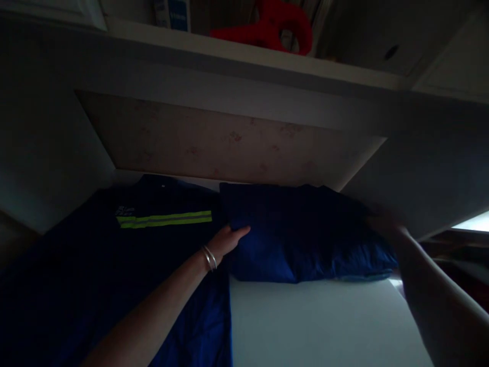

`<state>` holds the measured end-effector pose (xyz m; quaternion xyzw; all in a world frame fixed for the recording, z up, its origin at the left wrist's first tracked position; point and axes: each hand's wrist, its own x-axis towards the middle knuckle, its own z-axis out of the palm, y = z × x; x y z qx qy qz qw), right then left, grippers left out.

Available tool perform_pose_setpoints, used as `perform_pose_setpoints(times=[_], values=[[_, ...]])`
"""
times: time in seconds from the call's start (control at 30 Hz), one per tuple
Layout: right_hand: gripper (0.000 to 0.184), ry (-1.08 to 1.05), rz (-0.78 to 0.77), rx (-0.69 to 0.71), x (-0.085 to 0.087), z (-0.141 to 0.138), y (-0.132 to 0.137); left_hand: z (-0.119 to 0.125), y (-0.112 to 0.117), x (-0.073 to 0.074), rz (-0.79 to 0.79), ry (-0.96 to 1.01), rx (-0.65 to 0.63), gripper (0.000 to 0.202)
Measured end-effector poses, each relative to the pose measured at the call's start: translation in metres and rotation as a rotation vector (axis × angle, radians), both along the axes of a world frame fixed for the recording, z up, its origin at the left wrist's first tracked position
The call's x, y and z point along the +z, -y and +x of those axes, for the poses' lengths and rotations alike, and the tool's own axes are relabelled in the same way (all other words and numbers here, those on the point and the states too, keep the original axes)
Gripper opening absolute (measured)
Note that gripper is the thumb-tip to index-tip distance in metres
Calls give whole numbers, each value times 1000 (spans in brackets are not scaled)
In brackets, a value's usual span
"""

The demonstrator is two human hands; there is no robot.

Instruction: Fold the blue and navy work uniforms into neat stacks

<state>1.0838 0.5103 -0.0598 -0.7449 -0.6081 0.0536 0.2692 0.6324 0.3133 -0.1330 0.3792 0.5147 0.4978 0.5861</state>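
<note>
A folded blue garment lies on a white shelf inside a dim cupboard. My left hand, with thin bangles at the wrist, lies against the bundle's left edge, fingers together and stretched. My right hand rests on the bundle's right end in deep shadow; its fingers are hard to make out. To the left lies a dark blue work garment with a yellow reflective stripe.
The cupboard's back panel and grey side walls close in the shelf. Above, an upper shelf carries a red plastic object and a white-and-blue box. Bright light shows at the far right.
</note>
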Motion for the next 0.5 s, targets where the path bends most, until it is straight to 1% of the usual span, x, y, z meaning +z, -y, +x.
perform_pose_setpoints(times=[0.03,0.1,0.13,0.2,0.27,0.33,0.4,0.43,0.5], values=[[27,51,-11,-32,-5,7,0,7,-5,-11,-9,-39,-36,50],[40,88,4,5,-21,5,9,9,-1,-33,-44,-107,-32,52],[45,113,13,54,-32,-2,18,5,8,-43,-62,-153,-6,55],[49,168,38,198,-58,-28,45,-9,38,-60,-43,-332,43,57],[45,217,96,348,-85,-65,82,-22,81,-71,49,-595,65,50],[38,169,143,474,-109,-111,127,-26,128,-79,151,-832,58,40],[29,28,113,574,-128,-161,172,-18,172,-88,198,-948,13,34],[26,-68,65,611,-136,-185,192,-11,190,-93,208,-986,-14,32],[24,-250,-47,653,-149,-231,226,9,216,-107,208,-1061,-59,34]])
